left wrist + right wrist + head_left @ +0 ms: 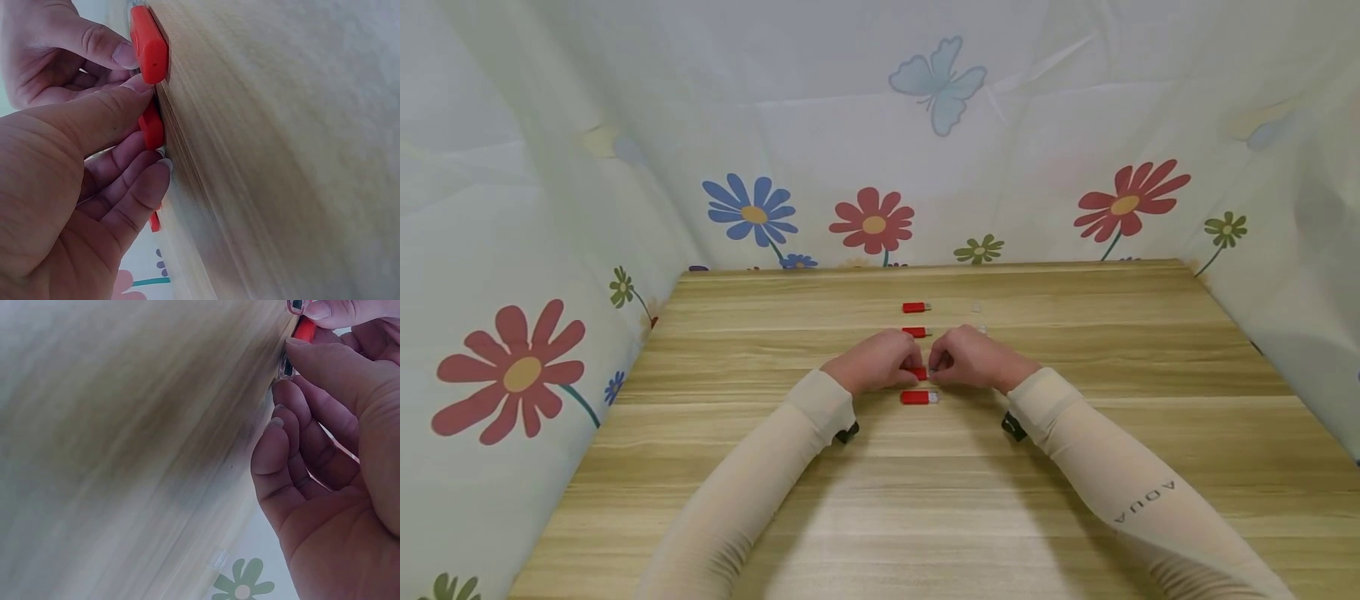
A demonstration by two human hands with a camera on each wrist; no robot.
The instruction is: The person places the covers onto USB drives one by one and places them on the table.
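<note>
My left hand [880,361] pinches a red USB stick [151,128] between thumb and fingers, low over the table. From the other side my right hand [977,358] holds a small clear cap [285,367] at the stick's plug end, thumb against fingers. The cap surrounds the metal plug in the right wrist view. Just nearer to me lies another red USB stick [916,397], whose plug end points right and carries a clear cap [295,306]. Beyond my hands, two more red sticks, a farther one [915,307] and a closer one [914,332], lie with bare plugs.
Two loose clear caps, one farther back [976,307] and one just behind my right hand [982,329], lie right of the sticks. The wood-grain table [925,517] ends at a flower-printed curtain [820,125] at the back and sides.
</note>
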